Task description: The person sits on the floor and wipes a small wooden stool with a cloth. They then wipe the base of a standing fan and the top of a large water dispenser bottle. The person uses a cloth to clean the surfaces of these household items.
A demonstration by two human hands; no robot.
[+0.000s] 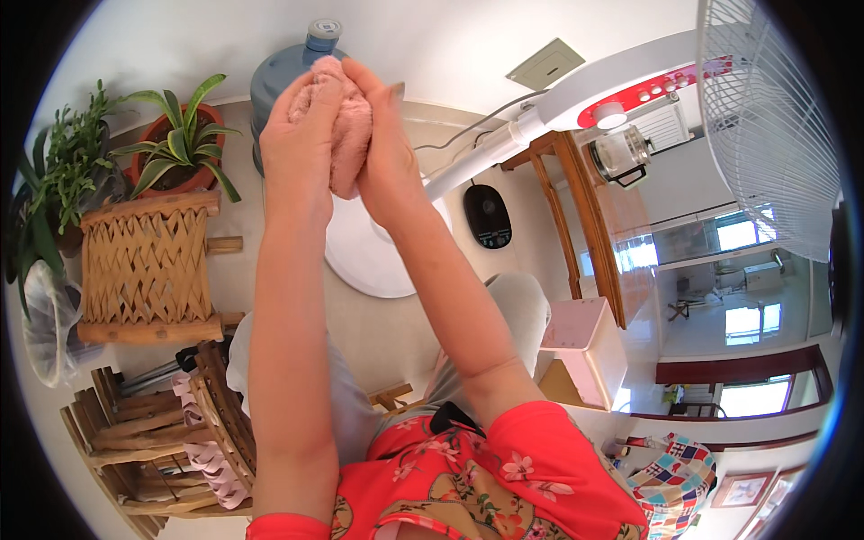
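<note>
A folded, fluffy pink cloth [351, 145] is squeezed between my two hands at the upper middle of the head view, with my arms stretched out. My left hand [297, 138] wraps its left side, the thumb lying across the fabric. On the right side my right hand [388, 148] presses against it, fingers at its top edge. Part of the cloth is hidden in the palms. Behind the hands stand a blue water-cooler bottle [277, 77] and the round white base [371, 263] of a fan.
Left are a woven wooden stool [148, 266], a potted plant [179, 145] and a wooden rack [148, 439]. Right are the fan's pole [479, 158], a black hot plate [487, 216] on the floor, a wooden table [590, 223], a glass kettle [617, 154] and a pink box [587, 337].
</note>
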